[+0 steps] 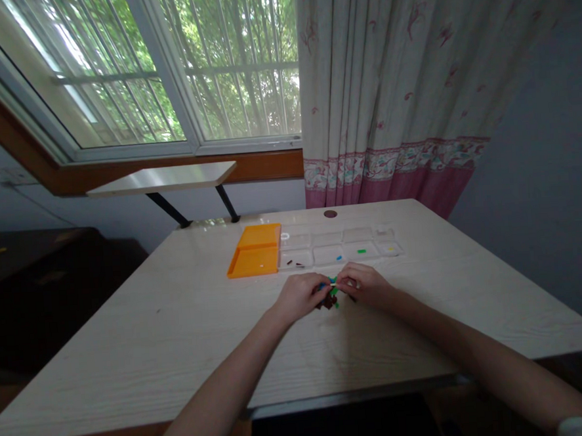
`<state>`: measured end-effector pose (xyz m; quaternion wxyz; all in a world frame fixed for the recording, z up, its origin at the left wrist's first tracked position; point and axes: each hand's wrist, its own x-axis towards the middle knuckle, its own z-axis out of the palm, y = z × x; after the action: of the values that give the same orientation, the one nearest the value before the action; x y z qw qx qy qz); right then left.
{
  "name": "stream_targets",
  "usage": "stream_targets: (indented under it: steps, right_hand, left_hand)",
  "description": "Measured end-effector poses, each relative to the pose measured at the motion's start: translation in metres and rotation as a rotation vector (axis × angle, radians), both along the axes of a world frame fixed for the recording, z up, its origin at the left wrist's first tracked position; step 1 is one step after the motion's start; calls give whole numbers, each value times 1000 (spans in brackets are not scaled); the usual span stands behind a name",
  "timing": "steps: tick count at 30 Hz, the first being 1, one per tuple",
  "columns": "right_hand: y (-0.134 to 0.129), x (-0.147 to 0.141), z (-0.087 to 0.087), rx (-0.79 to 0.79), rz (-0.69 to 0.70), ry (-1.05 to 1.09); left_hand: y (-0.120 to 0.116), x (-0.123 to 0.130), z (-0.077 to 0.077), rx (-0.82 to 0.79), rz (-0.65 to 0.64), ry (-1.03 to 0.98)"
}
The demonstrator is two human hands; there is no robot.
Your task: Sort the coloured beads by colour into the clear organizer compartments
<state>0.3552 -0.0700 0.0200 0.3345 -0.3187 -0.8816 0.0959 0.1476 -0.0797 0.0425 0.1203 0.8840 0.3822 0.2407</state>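
Near the middle of the table, my left hand (303, 295) has its fingers closed around the left side of a small assembly of brown, green and blue pieces (329, 301). My right hand (367, 284) pinches at the right side of the same assembly, close to a small pale piece between the fingertips. The fingers of both hands nearly meet and hide part of the assembly. Some brown bits show below the left fingertips, and a dark bit is under the right hand.
Beyond the hands lies a clear compartment tray (327, 256) with a few small coloured pieces. An orange lid or case (255, 261) adjoins its left side. A raised white shelf (170, 178) on black legs stands at the back left of the pale table (155, 345).
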Motion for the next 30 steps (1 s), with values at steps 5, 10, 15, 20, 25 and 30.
stream_targets:
  steps: [5, 10, 15, 20, 25, 30]
  right_hand:
    - [-1, 0, 3, 1, -27, -6]
    - [5, 11, 12, -11, -88, -12]
    - [13, 27, 14, -71, -74, -141]
    - [13, 30, 11, -188, -48, -256]
    - [8, 25, 18, -252, -37, -274]
    - [6, 24, 21, -289, -37, -291]
  left_hand:
    - [1, -1, 0, -2, -1, -36]
    - [14, -22, 4, 122, 183, -201]
    - [34, -48, 9, 205, 369, -367]
    - [39, -56, 9, 193, 421, -381]
    - [37, -55, 10, 172, 448, -359]
    - [42, -66, 12, 198, 519, -301]
